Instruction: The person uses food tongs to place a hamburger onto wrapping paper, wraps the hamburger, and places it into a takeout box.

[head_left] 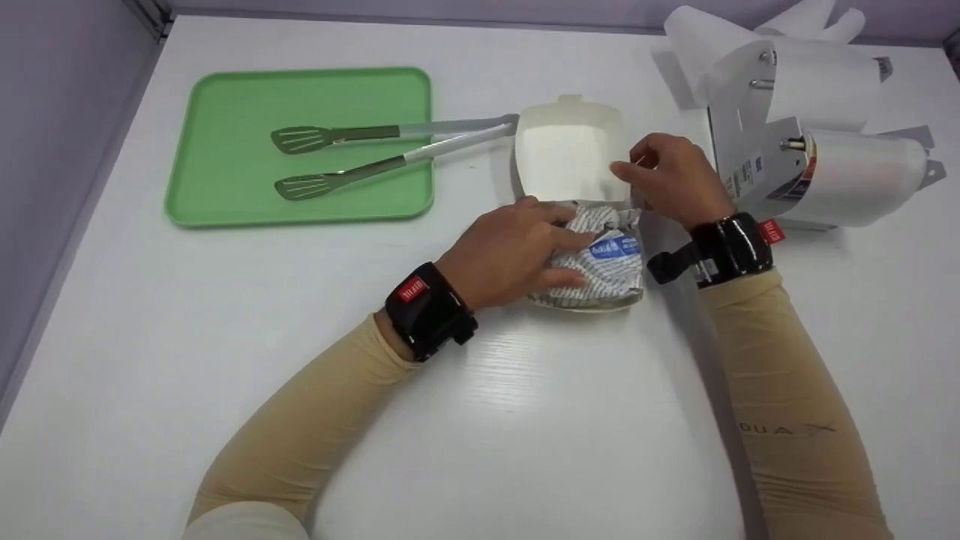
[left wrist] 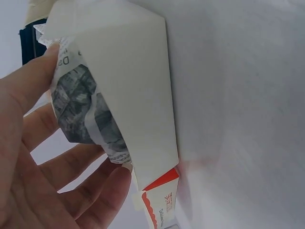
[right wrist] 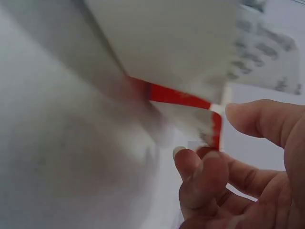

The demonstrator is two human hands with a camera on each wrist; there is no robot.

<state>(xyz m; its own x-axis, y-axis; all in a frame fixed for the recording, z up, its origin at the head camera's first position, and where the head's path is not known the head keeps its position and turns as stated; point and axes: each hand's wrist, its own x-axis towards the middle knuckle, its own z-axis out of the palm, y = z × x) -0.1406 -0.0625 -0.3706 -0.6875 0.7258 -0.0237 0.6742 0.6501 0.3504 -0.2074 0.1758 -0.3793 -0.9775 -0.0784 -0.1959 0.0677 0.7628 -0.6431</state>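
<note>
A white clamshell burger box [head_left: 571, 154] stands open, its lid laid back away from me. In its base sits a bundle wrapped in printed paper [head_left: 619, 274] with a blue label; the contents are hidden. My left hand [head_left: 517, 251] rests on the bundle's left side with fingers spread and fairly straight. At the lid's right edge is my right hand [head_left: 675, 176], thumb over the inner side and curled fingers outside. In the right wrist view the red-trimmed lid [right wrist: 178, 95] lies between thumb and fingers of that hand [right wrist: 252, 162].
A green tray [head_left: 240, 105] lies at the back left. Metal tongs [head_left: 367, 165] with slotted ends lie across it, their handles reaching the box lid. A metal rack with rolls of clear film or bags [head_left: 862, 176] stands at the back right, close to my right hand.
</note>
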